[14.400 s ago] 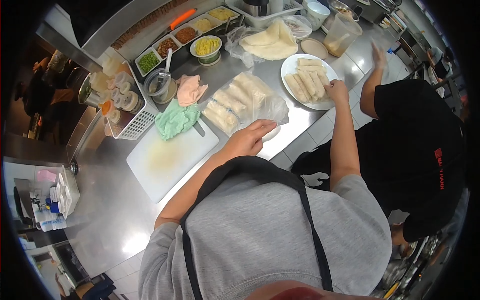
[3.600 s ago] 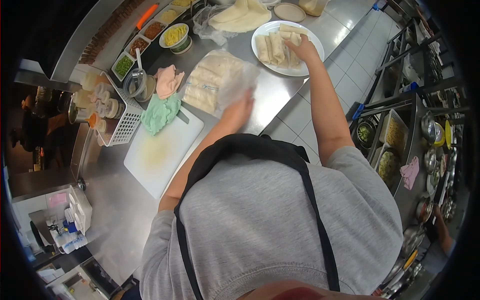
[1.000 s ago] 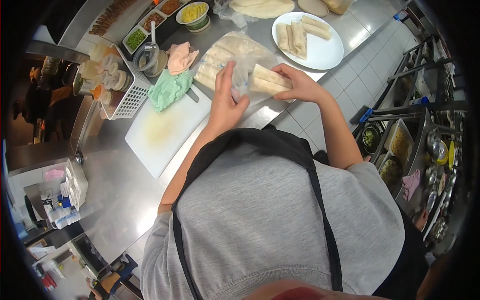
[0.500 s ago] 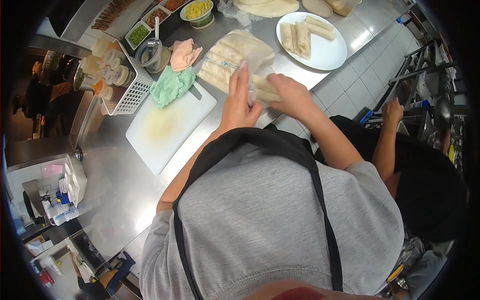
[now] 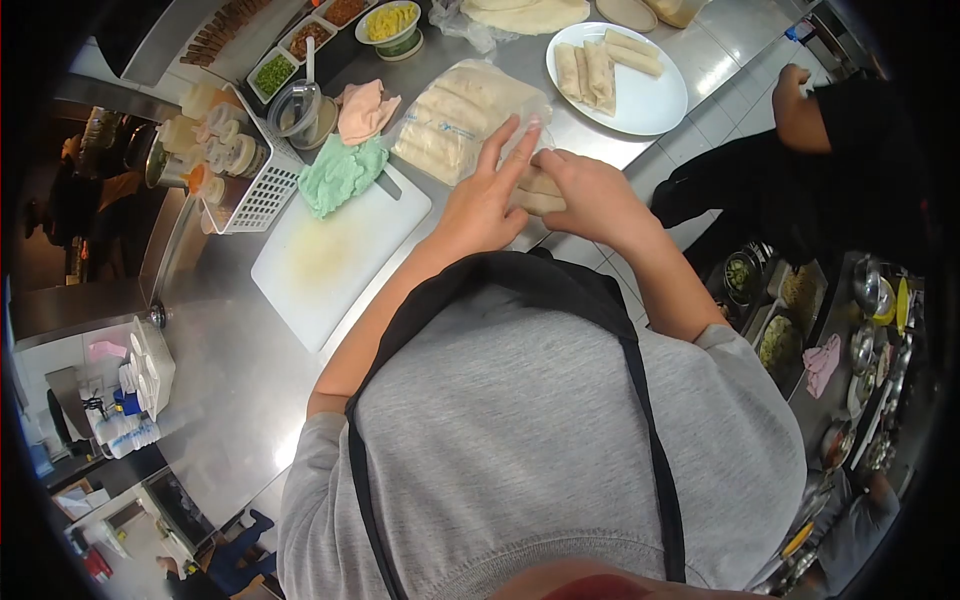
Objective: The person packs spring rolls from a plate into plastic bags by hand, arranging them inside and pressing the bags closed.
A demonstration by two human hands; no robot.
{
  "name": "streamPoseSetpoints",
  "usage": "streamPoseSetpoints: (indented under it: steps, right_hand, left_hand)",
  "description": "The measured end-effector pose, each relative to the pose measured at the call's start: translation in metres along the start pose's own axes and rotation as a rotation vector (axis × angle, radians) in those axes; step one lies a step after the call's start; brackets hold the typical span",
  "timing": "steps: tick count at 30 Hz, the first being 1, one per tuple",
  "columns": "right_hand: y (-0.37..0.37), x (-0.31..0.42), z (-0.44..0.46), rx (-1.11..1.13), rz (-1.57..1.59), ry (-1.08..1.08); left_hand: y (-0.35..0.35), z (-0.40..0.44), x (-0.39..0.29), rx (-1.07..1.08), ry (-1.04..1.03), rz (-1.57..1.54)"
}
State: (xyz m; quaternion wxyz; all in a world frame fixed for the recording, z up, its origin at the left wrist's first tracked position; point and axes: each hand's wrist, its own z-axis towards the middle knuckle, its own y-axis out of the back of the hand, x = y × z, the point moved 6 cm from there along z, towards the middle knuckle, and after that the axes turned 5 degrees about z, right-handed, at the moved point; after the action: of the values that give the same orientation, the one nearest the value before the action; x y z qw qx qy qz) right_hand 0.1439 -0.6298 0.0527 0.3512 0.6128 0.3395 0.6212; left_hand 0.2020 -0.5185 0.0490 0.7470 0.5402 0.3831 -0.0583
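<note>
A clear plastic bag (image 5: pixel 455 115) of pale spring rolls lies on the steel counter. At the bag's right end, my left hand (image 5: pixel 482 200) is against the plastic with its fingers stretched out and apart. My right hand (image 5: pixel 600 200) grips pale spring rolls (image 5: pixel 540 190) at the bag's mouth, its fingers wrapped round them; how many it holds is partly hidden. Beyond my right hand, a white oval plate (image 5: pixel 650 100) bears several similar spring rolls (image 5: pixel 597 75).
A white cutting board (image 5: pixel 320 255) lies to the left, with a green cloth (image 5: pixel 343 172) and a peach cloth (image 5: pixel 366 112) near its top. A white basket (image 5: pixel 262 190) of bottles stands beside it. A person in black (image 5: pixel 800 190) is on the right, near the floor aisle.
My right hand and the spring rolls have shifted slightly toward my body. My left fingers have spread apart. The person in black on the right has moved farther up the view.
</note>
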Motion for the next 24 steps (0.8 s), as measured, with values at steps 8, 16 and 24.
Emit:
streamPoseSetpoints:
  steps: [8,16,24]
  right_hand:
    - [0.013,-0.05,-0.001,0.02,-0.056,-0.342]
    - [-0.037,-0.024,0.03,0.128,-0.022,-0.19]
    - [-0.016,-0.074,0.038,0.048,0.157,-0.232]
  left_hand:
    - [-0.014,-0.006,-0.003,0.052,0.009,0.03]
    - [-0.024,-0.002,-0.003,0.007,-0.079,0.007]
    - [-0.028,-0.01,-0.002,0.034,-0.037,-0.029]
